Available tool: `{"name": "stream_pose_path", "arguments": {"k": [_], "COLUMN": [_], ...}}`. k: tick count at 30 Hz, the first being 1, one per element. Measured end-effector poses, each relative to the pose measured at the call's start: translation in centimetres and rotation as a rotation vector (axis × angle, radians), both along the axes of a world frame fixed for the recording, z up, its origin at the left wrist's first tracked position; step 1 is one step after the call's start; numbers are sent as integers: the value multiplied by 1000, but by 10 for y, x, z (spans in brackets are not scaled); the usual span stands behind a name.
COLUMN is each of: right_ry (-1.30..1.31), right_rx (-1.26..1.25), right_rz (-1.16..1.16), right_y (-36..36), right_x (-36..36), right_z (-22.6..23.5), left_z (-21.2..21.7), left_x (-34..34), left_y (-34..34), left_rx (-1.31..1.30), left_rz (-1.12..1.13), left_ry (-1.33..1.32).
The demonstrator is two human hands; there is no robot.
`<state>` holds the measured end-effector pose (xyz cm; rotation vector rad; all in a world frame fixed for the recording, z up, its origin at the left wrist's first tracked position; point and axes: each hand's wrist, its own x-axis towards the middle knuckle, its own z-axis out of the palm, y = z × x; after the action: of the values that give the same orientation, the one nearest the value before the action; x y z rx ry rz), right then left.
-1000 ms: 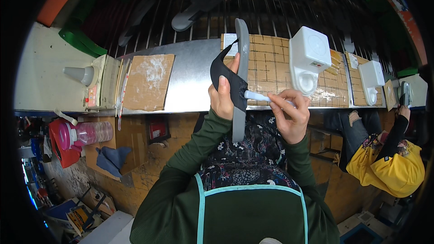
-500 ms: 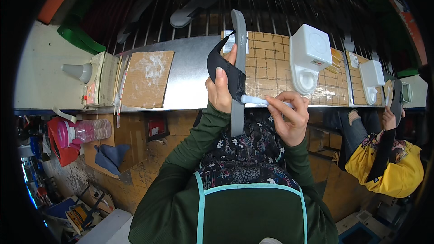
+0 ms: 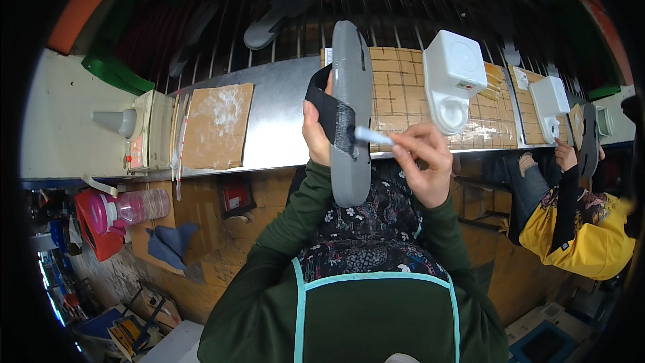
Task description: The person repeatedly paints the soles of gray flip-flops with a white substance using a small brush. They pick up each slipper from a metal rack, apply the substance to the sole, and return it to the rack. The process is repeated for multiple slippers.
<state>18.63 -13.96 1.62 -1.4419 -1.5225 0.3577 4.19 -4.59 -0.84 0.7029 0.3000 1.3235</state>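
My left hand [image 3: 314, 133] holds a grey sandal sole [image 3: 351, 114] upright in front of me, its black strap [image 3: 328, 109] wrapped across the middle. My right hand [image 3: 422, 161] pinches a small white brush [image 3: 373, 136] whose tip touches the strap and the sole's edge. Both hands are raised above the metal workbench [image 3: 275, 121], over a gridded cardboard mat [image 3: 403, 94].
A white plastic dispenser [image 3: 454, 87] stands on the mat to the right, another [image 3: 549, 104] further right. A stained cardboard sheet [image 3: 218, 126] and a cone-topped box [image 3: 134, 131] lie left. A person in yellow [image 3: 578, 228] works at the right, holding a sandal. Soles hang on the rack [image 3: 282, 7] behind.
The sole has tilted slightly and risen a little in my left hand. My right hand has moved the brush along the strap toward the sole's edge.
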Motion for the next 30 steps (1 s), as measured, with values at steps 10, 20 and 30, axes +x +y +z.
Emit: {"name": "stream_pose_path", "arguments": {"k": [10, 20, 30], "right_ry": [603, 812, 463], "right_rx": [-190, -409, -392], "right_rz": [61, 268, 134], "right_y": [4, -29, -42], "right_x": [10, 19, 25], "right_z": [-19, -8, 4], "left_z": [18, -14, -14], "left_x": [-41, -48, -46], "left_y": [-29, -3, 8], "left_rx": [-49, 466, 764], "left_rz": [-372, -83, 148], "left_ry": [127, 934, 1138]}}
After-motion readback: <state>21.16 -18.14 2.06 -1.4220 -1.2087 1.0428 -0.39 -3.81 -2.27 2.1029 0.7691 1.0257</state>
